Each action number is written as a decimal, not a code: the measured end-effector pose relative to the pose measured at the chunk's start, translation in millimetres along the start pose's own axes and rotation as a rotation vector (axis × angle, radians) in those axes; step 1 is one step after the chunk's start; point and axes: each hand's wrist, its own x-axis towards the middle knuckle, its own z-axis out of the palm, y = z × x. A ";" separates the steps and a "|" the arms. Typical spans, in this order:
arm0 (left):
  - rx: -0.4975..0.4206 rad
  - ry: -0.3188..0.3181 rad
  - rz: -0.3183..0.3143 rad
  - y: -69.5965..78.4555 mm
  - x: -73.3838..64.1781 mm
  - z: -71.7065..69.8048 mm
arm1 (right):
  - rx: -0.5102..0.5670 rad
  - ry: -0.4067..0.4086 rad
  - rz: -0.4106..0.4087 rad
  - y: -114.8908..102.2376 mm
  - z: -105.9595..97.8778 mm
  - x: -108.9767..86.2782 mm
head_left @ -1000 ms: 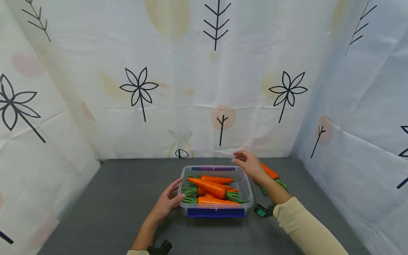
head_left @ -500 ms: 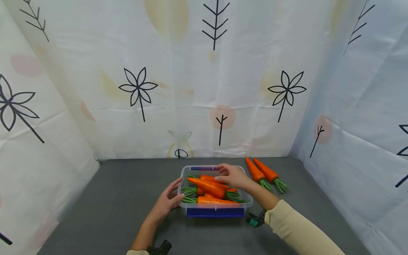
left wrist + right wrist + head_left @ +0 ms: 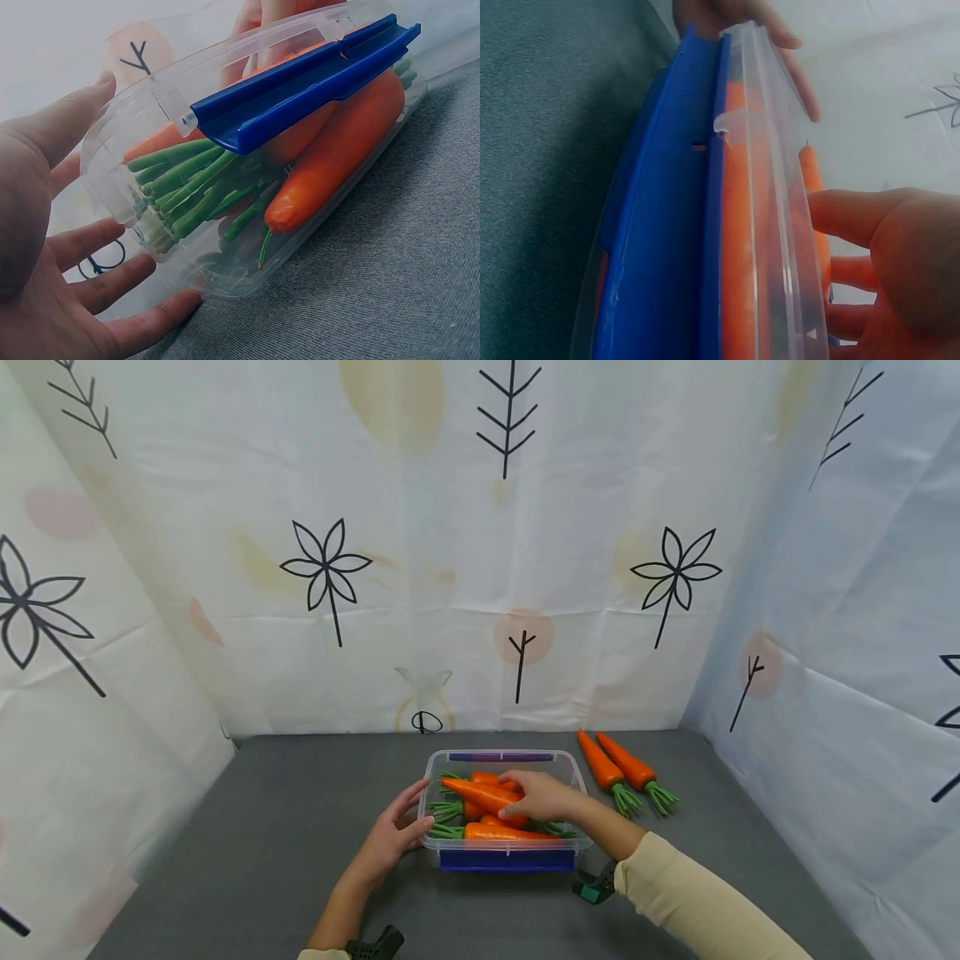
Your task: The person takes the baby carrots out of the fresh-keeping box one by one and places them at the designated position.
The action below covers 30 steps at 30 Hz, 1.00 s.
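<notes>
A clear plastic box with blue latches stands on the grey table, holding several orange carrots with green tops. My left hand rests against the box's left end, its fingers spread and fairly straight, thumb by the rim. Inside the box, my right hand reaches over the uppermost carrot, thumb on the near side and fingers on the far side, gripping its thick end. The right hand covers that carrot's top. Along the front wall lies another carrot, seen through the plastic in the left wrist view.
To the right of the box, two carrots lie side by side on the table, a left one and a right one. A white patterned cloth hangs behind the table and along both sides.
My right hand has moved left and down from beside the two table carrots into the box, and now grips the top carrot. The left hand stays at the box's left end.
</notes>
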 end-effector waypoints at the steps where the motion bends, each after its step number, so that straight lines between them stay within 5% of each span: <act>1: 0.000 0.000 0.001 0.1 0.0 0.1 | -0.005 -0.004 0.001 -0.7 0.6 -0.1; 16: -0.016 -0.011 0.005 -1.1 0.4 0.1 | -0.080 0.056 -0.026 -5.1 -3.5 -1.6; 30: -0.018 -0.004 0.008 -3.3 0.8 0.7 | 0.017 0.206 -0.007 -13.6 -45.1 -13.9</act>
